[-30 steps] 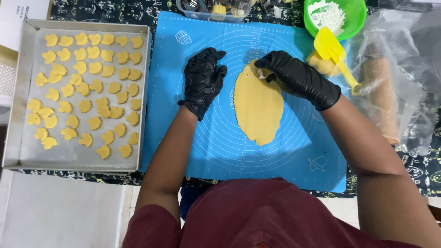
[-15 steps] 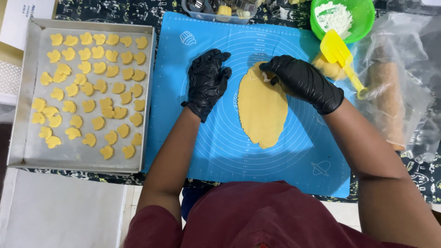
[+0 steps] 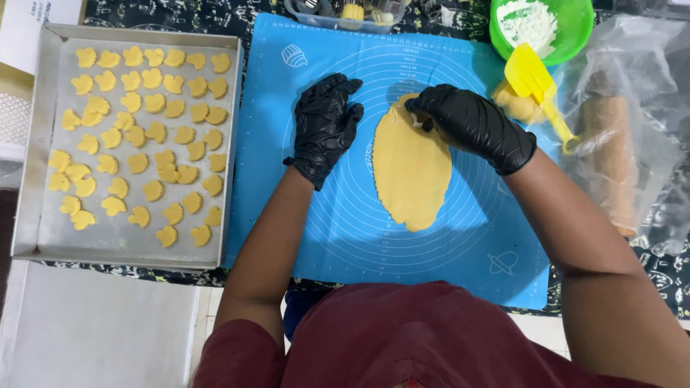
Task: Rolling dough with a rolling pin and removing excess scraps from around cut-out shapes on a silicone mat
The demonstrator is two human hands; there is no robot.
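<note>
Head view, right hand point(image 3: 474, 123) fingers pinching dough sheet point(image 3: 411, 169) top edge, left hand point(image 3: 325, 126) flat, open, on mat point(image 3: 323, 223)

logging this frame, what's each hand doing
Left hand: open, flat on the mat.
Right hand: pressing on the dough; grip cannot be told.

A single head-worn camera is looking almost straight down from close above the tabletop point(image 3: 108, 11), facing away from the wearer's chest and taking in both forearms and the blue mat point(image 3: 287, 215).
</note>
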